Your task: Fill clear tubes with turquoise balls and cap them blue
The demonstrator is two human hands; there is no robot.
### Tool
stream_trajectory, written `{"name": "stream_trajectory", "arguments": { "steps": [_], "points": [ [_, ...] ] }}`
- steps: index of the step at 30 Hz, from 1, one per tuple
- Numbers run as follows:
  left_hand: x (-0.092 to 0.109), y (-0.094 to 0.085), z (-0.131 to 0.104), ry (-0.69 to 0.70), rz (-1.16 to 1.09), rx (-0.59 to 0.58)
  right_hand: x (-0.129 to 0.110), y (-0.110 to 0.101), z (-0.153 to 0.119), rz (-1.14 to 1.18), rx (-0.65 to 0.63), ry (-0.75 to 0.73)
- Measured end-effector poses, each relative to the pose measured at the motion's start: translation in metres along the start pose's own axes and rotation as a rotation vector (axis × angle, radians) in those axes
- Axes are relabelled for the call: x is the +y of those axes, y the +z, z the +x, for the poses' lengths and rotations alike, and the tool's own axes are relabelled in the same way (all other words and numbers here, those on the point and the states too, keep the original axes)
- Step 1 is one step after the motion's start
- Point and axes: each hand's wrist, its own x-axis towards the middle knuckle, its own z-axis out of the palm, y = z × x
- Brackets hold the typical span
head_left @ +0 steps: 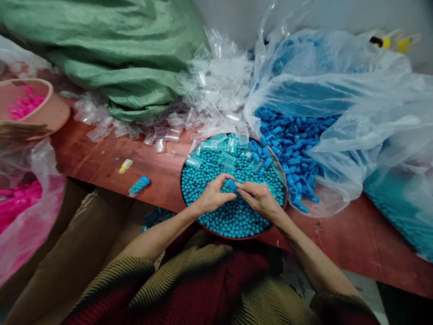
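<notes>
Where the red bench (108,155) ends, the near rim of the bead tray (237,238); left of the tray, some open surface; over the tray, the person's left hand (214,194), thumb and forefinger gripping, right hand (260,197), fingertips pinching, one blue piece (232,184).

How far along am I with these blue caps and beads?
Apparently done: one capped, bead-filled piece on the bench; blue pieces below the bench are too dim to judge. In hand: left hand and right hand hold a blue cap. Apparently left: many loose clear tubes, loose blue caps and beads.
</notes>
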Motion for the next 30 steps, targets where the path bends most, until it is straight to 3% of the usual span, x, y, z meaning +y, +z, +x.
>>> {"name": "stream_trajectory", "arguments": {
  "steps": [4, 6, 10, 13, 16, 20, 26, 30],
  "points": [
    [-0.002, 0.003, -0.001, 0.051, 0.161, 0.069, 0.001, -0.007, 0.002, -0.068, -0.125, -0.037],
    [-0.002, 0.0, -0.001, 0.055, 0.186, 0.048, 0.001, -0.014, 0.005, 0.026, -0.157, -0.008],
    [-0.002, -0.009, -0.002, 0.017, 0.066, -0.106, 0.003, -0.023, 0.01, 0.435, -0.119, 0.199],
    [-0.001, -0.01, -0.002, 0.025, 0.078, -0.104, 0.006, -0.018, 0.014, 0.569, -0.019, 0.309],
    [-0.001, -0.005, -0.002, 0.025, 0.089, -0.029, 0.003, -0.005, 0.014, 0.388, 0.075, 0.294],
    [-0.002, 0.001, -0.001, 0.121, 0.041, 0.074, -0.008, 0.012, 0.007, 0.08, -0.016, 0.134],
    [0.004, -0.003, 0.0, 0.112, 0.007, -0.039, -0.019, 0.025, 0.002, -0.142, -0.057, 0.128],
    [0.002, 0.0, -0.001, 0.125, 0.024, 0.027, -0.025, 0.023, 0.004, -0.327, -0.125, 0.072]
  ]
}}
